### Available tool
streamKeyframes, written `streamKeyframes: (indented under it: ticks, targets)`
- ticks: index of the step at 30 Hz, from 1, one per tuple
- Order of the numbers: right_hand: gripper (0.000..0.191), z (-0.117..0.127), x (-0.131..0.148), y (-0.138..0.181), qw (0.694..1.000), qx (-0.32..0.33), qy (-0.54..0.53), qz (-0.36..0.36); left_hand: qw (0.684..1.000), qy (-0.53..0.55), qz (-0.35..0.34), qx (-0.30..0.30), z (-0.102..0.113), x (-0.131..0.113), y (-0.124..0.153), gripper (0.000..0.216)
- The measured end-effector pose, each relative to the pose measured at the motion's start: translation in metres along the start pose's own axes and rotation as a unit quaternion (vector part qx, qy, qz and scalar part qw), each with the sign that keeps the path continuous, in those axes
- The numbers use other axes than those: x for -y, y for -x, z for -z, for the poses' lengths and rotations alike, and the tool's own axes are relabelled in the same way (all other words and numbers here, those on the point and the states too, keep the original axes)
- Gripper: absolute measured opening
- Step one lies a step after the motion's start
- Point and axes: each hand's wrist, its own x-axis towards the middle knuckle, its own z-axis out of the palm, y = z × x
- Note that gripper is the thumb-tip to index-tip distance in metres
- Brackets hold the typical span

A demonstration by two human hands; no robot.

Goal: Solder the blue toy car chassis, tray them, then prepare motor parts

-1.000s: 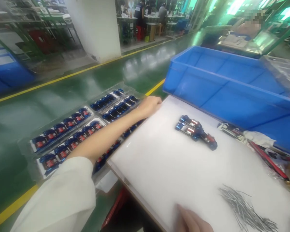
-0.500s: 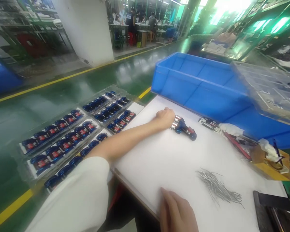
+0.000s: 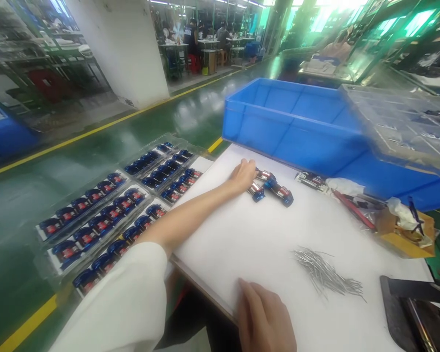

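My left hand reaches across the white table, its fingers curled onto a small cluster of blue toy car parts. One part lies just under the fingertips. My right hand rests flat on the table's near edge, fingers stretched out and holding nothing. A heap of thin metal pins lies on the table to the right of it.
Clear plastic trays filled with several blue parts stand left of the table. A big blue bin lines the far edge, with a clear tray over its right end. Red-handled tools, rags and a dark fixture crowd the right side.
My left hand has moved from the trays on the left onto the table and closed on the blue parts, shifting them. My right hand has slid further onto the table edge.
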Motion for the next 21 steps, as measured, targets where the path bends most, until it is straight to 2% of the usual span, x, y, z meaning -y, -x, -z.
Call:
streamKeyframes:
  ticks: [7,12,16,21]
  targets:
    - [0.022,0.001,0.002,-0.001,1.000,0.002,-0.008,-0.010,0.997,0.039,-0.043,-0.044,-0.004,0.014,-0.011,0.015]
    - [0.023,0.002,0.001,-0.001,1.000,-0.001,-0.002,-0.005,0.992,0.058,-0.065,-0.093,0.006,0.035,-0.020,0.016]
    - [0.024,-0.003,-0.001,0.008,1.000,0.001,-0.005,-0.021,0.987,0.063,-0.053,-0.141,0.029,0.068,-0.028,0.018]
    - [0.026,-0.013,-0.006,0.024,0.999,0.004,-0.012,-0.030,0.974,0.062,0.014,-0.217,0.057,0.125,-0.032,0.019]
